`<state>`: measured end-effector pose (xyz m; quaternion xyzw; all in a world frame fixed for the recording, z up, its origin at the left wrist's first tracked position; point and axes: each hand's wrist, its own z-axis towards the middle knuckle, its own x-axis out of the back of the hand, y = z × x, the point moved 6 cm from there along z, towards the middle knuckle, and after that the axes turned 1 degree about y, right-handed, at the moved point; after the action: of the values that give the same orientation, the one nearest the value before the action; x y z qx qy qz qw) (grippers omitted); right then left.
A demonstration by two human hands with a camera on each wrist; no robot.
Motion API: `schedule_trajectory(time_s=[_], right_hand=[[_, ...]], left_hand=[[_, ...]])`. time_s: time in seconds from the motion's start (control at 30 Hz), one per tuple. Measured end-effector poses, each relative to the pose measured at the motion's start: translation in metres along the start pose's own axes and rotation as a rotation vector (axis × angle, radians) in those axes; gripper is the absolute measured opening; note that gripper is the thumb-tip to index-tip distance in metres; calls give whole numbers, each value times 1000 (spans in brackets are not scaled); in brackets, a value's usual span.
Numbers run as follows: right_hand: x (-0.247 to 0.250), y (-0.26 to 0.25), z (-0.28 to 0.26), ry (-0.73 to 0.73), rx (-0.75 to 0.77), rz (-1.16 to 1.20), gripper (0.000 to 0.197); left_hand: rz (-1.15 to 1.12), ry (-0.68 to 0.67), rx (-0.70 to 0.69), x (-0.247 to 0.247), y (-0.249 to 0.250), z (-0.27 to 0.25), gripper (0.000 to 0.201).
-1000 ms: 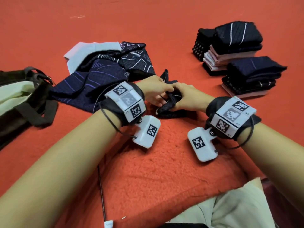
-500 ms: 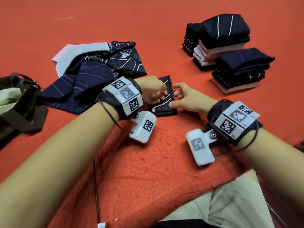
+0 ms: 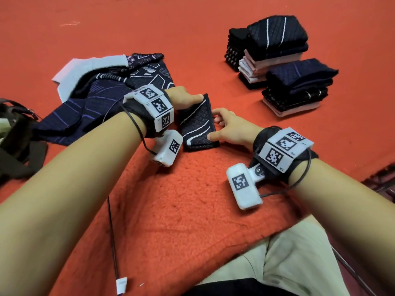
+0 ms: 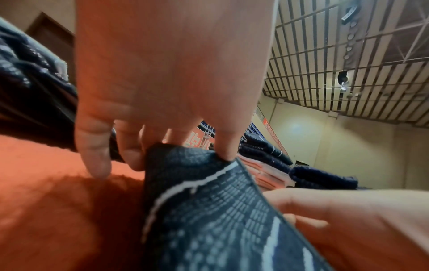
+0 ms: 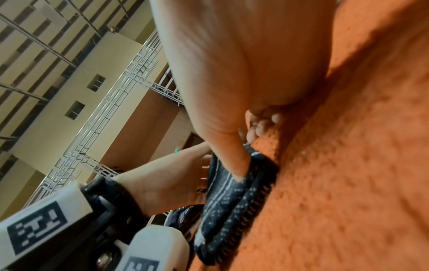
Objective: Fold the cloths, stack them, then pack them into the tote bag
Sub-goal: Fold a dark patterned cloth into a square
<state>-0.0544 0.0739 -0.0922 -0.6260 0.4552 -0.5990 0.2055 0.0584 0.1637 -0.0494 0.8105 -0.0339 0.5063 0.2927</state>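
Bag cut off, fingers tucked away

The tote bag (image 3: 15,133) runs off the left edge of the head view; the left hand (image 3: 183,99) hides its fingertips behind the folded cloth (image 3: 197,124), and the pile of loose cloths (image 3: 96,97) buries its lower layers.

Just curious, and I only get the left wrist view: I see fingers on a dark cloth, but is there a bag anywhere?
Observer: Yes. On the head view a tote bag lies at the far left, apart from the folded cloth.
Operator: What's the other hand doing?
Observer: The right hand presses its thumb on the cloth's near corner.
Operator: More to fold?
Observer: Yes, a loose pile of cloths, one of them pale, lies beside the left hand.
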Motion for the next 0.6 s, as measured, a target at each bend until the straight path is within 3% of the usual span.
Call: schedule_trajectory(time_s=[0.13, 0.27, 0.4, 0.5, 0.6], right_hand=[[1, 1, -2, -12, 13, -22, 64], [0, 1, -4, -27, 23, -32, 59], [0, -4, -5, -50, 10, 136, 31], [14, -11, -8, 66, -3, 256, 9], [36, -18, -12, 162, -23, 427, 10]], left_hand=[[-24, 45, 45, 10, -1, -2, 65], [-149, 47, 51, 22, 1, -9, 54], [-301, 84, 27, 37, 7, -22, 30], [-468, 159, 49, 52, 14, -35, 21], [-619, 228, 68, 61, 20, -42, 22]])
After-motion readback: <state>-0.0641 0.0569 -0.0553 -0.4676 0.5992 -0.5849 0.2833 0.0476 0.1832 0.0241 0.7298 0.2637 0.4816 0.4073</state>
